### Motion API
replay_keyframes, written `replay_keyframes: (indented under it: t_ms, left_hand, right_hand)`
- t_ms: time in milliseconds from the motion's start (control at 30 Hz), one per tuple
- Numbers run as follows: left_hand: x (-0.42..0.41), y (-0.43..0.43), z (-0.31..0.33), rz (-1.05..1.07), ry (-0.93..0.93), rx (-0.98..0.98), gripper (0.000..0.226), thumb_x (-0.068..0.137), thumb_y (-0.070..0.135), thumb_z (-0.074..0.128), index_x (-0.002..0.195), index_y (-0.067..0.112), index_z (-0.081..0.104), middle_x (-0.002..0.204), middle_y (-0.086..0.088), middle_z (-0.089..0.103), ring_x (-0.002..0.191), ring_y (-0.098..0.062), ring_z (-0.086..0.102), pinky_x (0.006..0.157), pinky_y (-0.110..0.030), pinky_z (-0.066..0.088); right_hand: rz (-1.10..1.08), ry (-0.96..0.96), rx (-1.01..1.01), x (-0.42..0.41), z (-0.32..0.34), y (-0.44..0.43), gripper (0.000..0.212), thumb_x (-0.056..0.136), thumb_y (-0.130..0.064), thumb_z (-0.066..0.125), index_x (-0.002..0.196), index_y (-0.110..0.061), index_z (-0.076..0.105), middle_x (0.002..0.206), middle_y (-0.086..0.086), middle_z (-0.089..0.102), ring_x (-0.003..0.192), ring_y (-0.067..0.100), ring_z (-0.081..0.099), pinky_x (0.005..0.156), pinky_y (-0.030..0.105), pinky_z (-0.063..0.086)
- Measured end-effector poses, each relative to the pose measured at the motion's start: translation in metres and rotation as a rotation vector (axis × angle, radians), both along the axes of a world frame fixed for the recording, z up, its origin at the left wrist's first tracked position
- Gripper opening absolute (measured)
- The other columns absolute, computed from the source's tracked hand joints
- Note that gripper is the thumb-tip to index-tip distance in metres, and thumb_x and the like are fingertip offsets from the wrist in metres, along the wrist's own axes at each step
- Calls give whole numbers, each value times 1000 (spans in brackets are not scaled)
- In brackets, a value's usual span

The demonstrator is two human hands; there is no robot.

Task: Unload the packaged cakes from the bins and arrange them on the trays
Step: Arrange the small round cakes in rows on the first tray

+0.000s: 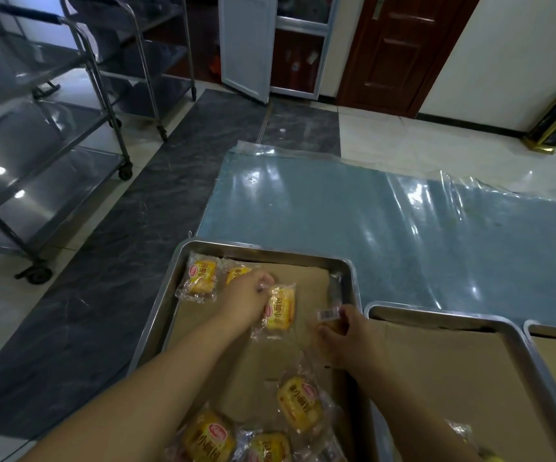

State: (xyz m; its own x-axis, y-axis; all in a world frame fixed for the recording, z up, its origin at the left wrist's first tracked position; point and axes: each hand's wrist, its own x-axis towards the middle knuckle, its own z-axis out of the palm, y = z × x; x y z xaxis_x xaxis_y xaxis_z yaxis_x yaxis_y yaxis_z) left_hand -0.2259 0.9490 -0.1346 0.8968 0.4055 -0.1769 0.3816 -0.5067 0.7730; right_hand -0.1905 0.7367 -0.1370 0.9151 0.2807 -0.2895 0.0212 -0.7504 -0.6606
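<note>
A steel tray (263,250) lined with brown cardboard lies on the floor in front of me. One packaged cake (200,276) in a clear yellow wrapper rests in its far left corner, and a second cake (236,273) beside it is partly hidden by my left hand (248,296). That hand pinches the top of a third cake (280,311). My right hand (346,331) grips another cake (330,316) by its wrapper, barcode side up. Three more cakes (300,403) lie at the tray's near end.
A second cardboard-lined tray (436,315) sits to the right, with a third tray (553,326) beyond it. A blue sheet under clear plastic (370,221) covers the floor ahead. Steel trolleys (53,155) stand at the left; a white door (246,45) is at the back.
</note>
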Motion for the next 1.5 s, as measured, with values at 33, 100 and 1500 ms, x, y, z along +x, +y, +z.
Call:
replay_keyframes:
  t_ms: [33,100,1500]
  left_hand:
    - [9,-2,-2,1,-5,14,21,91,15,55,107,27,61,89,11,62,71,2,55,58,-16,46]
    - [23,-5,-5,7,-9,45,30,91,16,56,119,27,56,107,3,65,88,-8,61,69,-21,49]
    - [-11,16,-57,-194,126,944,75,89,63,25,141,27,-15,155,-8,-9,139,-30,-23,105,-58,-23]
  right_hand:
    - [-2,0,-7,2,0,-1,17,82,-42,66,84,-36,50,76,-10,63,68,4,62,56,19,48]
    - [5,10,-17,8,-2,-1,16,83,-40,64,84,-36,49,78,-11,62,71,3,60,58,18,44]
    - [426,-419,-327,28,-44,31,69,98,-27,36,140,-28,-19,148,-8,-27,132,9,-35,110,25,-18]
